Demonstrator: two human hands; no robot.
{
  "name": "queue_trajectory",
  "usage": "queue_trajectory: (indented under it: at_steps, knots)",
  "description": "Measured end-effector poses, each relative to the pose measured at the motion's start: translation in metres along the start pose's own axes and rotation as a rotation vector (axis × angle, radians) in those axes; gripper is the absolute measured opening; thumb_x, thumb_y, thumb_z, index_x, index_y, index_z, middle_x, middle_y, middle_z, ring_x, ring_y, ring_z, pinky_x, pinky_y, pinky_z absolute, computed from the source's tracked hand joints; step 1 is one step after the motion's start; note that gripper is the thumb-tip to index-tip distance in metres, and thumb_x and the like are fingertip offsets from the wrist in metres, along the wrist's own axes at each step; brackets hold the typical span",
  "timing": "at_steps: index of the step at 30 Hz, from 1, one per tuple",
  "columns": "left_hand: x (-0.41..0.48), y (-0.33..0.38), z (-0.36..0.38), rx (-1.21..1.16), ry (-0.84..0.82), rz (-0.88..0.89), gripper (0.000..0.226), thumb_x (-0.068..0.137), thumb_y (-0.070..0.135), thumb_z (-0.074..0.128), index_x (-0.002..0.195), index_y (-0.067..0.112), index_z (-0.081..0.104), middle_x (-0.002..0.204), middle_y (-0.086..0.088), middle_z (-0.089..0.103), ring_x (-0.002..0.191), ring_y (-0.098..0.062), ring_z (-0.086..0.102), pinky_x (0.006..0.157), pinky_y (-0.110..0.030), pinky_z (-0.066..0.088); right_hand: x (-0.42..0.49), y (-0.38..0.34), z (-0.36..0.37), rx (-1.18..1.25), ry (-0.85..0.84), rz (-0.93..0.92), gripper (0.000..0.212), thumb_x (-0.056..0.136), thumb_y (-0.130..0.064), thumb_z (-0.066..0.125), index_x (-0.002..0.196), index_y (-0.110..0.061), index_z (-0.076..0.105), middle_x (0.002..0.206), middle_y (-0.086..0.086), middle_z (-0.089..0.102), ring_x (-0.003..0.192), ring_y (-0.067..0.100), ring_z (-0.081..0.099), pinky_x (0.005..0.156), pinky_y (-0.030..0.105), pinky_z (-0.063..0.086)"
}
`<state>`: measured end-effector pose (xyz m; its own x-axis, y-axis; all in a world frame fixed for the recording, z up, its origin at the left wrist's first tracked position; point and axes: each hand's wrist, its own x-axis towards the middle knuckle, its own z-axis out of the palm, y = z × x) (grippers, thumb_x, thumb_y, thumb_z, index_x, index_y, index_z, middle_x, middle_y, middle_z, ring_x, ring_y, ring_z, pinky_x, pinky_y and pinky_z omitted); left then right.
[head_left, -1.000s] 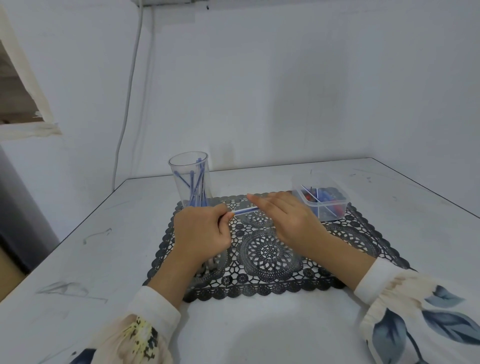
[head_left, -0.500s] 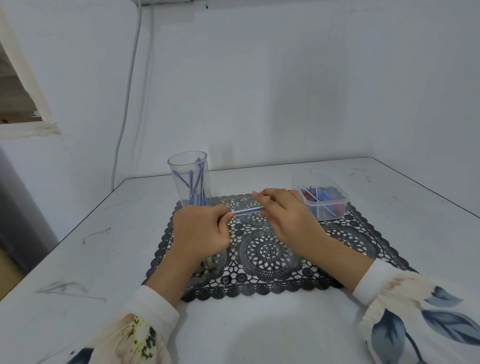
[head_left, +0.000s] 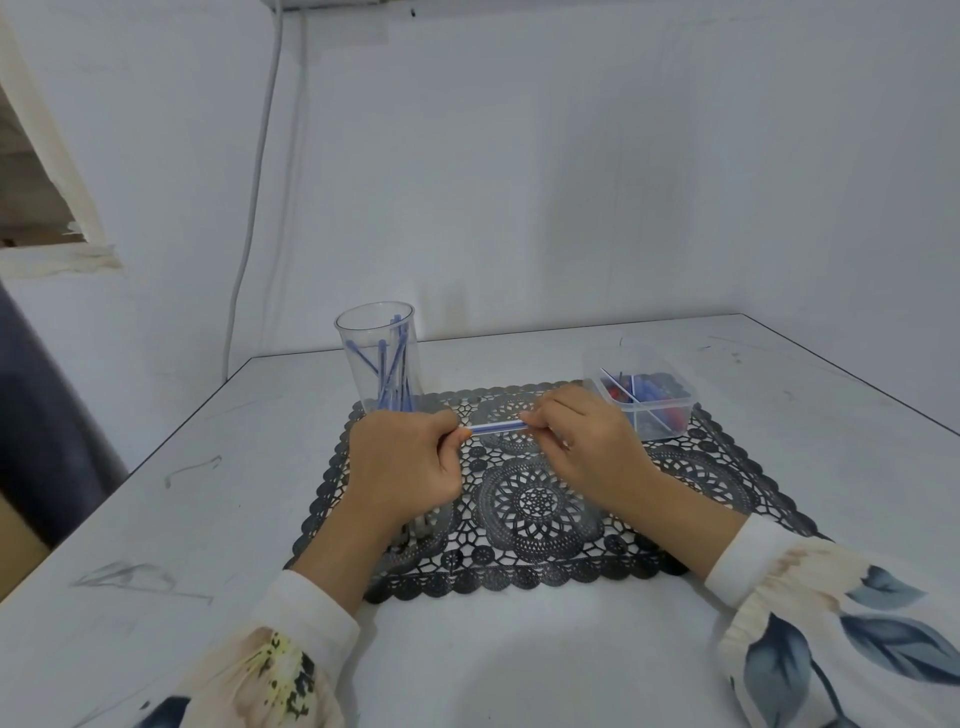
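Observation:
A thin blue and white pen (head_left: 497, 427) lies level between my two hands, above a black lace placemat (head_left: 530, 506). My left hand (head_left: 402, 465) pinches its left end with curled fingers. My right hand (head_left: 587, 441) pinches its right end at the fingertips. Behind my left hand stands a clear plastic cup (head_left: 378, 358) with several blue pens upright in it. A small clear plastic box (head_left: 644, 397) to the right of my right hand holds blue and red pen parts.
The placemat lies on a white table (head_left: 519, 649) that meets white walls at the back and right. A white cable (head_left: 254, 208) runs down the wall at the left. The table's left edge (head_left: 156, 452) drops off beside a dark surface.
My right hand has slid a little to the right along the pen, so more of the barrel shows between my hands. My left hand has hardly moved.

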<state>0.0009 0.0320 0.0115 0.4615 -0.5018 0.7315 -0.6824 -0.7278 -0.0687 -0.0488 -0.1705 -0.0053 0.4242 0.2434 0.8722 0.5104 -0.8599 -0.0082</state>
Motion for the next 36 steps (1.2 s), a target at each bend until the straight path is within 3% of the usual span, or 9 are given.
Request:
queue_trajectory:
  at_steps: [4, 9, 15, 18, 23, 26, 31, 34, 36]
  knots:
    - [0.0, 0.0, -0.001, -0.016, 0.016, 0.008, 0.032, 0.081, 0.032, 0.041, 0.053, 0.021, 0.052, 0.037, 0.008, 0.037, 0.034, -0.012, 0.022, 0.046, -0.012, 0.007, 0.001, 0.001, 0.001, 0.072, 0.01, 0.05, 0.019, 0.086, -0.01, 0.054, 0.075, 0.002, 0.065, 0.077, 0.01, 0.061, 0.071, 0.017, 0.056, 0.063, 0.028, 0.05]
    - [0.001, -0.002, -0.001, -0.038, 0.021, 0.011, 0.031, 0.082, 0.032, 0.042, 0.055, 0.021, 0.052, 0.038, 0.008, 0.037, 0.035, -0.011, 0.023, 0.046, -0.012, 0.009, 0.0, 0.005, 0.0, 0.062, -0.019, 0.051, 0.019, 0.087, -0.012, 0.057, 0.096, 0.0, 0.069, 0.085, 0.009, 0.062, 0.079, 0.009, 0.052, 0.077, 0.012, 0.044]
    - [0.0, -0.004, -0.002, -0.097, 0.022, -0.008, 0.029, 0.083, 0.033, 0.042, 0.058, 0.023, 0.055, 0.045, 0.014, 0.03, 0.038, -0.01, 0.03, 0.046, -0.011, 0.012, 0.001, 0.003, 0.003, 0.004, -0.073, -0.007, 0.029, 0.092, -0.017, 0.051, 0.102, 0.004, 0.068, 0.089, 0.012, 0.063, 0.08, 0.02, 0.059, 0.077, 0.024, 0.05]
    - [0.001, -0.005, -0.001, -0.106, 0.03, -0.005, 0.027, 0.084, 0.035, 0.046, 0.065, 0.023, 0.061, 0.051, 0.012, 0.046, 0.048, -0.008, 0.036, 0.045, -0.014, 0.016, 0.0, 0.004, 0.003, -0.005, -0.085, 0.018, 0.03, 0.092, -0.017, 0.05, 0.102, 0.004, 0.068, 0.09, 0.012, 0.063, 0.082, 0.019, 0.058, 0.08, 0.022, 0.049]
    - [0.002, -0.012, 0.01, -0.156, 0.033, 0.025, 0.022, 0.088, 0.032, 0.053, 0.091, 0.017, 0.07, 0.078, 0.006, 0.064, 0.073, -0.015, 0.055, 0.061, -0.026, 0.04, 0.0, 0.007, 0.003, -0.037, -0.101, 0.074, 0.029, 0.092, -0.015, 0.047, 0.105, 0.003, 0.067, 0.088, 0.011, 0.061, 0.081, 0.017, 0.055, 0.078, 0.02, 0.045]
    - [0.001, -0.014, 0.012, -0.159, 0.014, 0.032, 0.026, 0.089, 0.031, 0.048, 0.097, 0.017, 0.069, 0.083, 0.005, 0.065, 0.079, -0.016, 0.056, 0.07, -0.028, 0.038, -0.001, 0.008, 0.004, -0.059, -0.128, 0.08, 0.027, 0.089, -0.01, 0.049, 0.105, 0.003, 0.067, 0.087, 0.011, 0.061, 0.08, 0.018, 0.055, 0.076, 0.021, 0.045]
    - [0.0, -0.014, 0.011, -0.151, 0.015, 0.0, 0.028, 0.09, 0.031, 0.044, 0.098, 0.018, 0.068, 0.087, 0.007, 0.067, 0.082, -0.015, 0.06, 0.079, -0.026, 0.031, -0.001, 0.01, 0.004, -0.101, -0.177, 0.101, 0.031, 0.072, 0.01, 0.069, 0.101, 0.001, 0.068, 0.086, 0.011, 0.064, 0.078, 0.022, 0.061, 0.072, 0.025, 0.051]
    - [0.0, -0.014, 0.011, -0.154, 0.019, -0.006, 0.028, 0.09, 0.03, 0.045, 0.097, 0.018, 0.069, 0.086, 0.007, 0.067, 0.082, -0.015, 0.059, 0.079, -0.026, 0.031, 0.002, 0.008, 0.002, -0.109, -0.181, 0.082, 0.017, 0.083, -0.004, 0.058, 0.095, -0.001, 0.069, 0.084, 0.009, 0.065, 0.074, 0.02, 0.062, 0.068, 0.025, 0.052]
    - [0.0, -0.014, 0.011, -0.164, 0.016, -0.012, 0.028, 0.09, 0.03, 0.045, 0.097, 0.018, 0.069, 0.086, 0.007, 0.067, 0.082, -0.015, 0.059, 0.079, -0.027, 0.032, 0.003, 0.007, 0.001, -0.091, -0.203, 0.078, 0.028, 0.087, -0.016, 0.045, 0.093, -0.002, 0.069, 0.082, 0.008, 0.065, 0.073, 0.019, 0.062, 0.066, 0.024, 0.052]
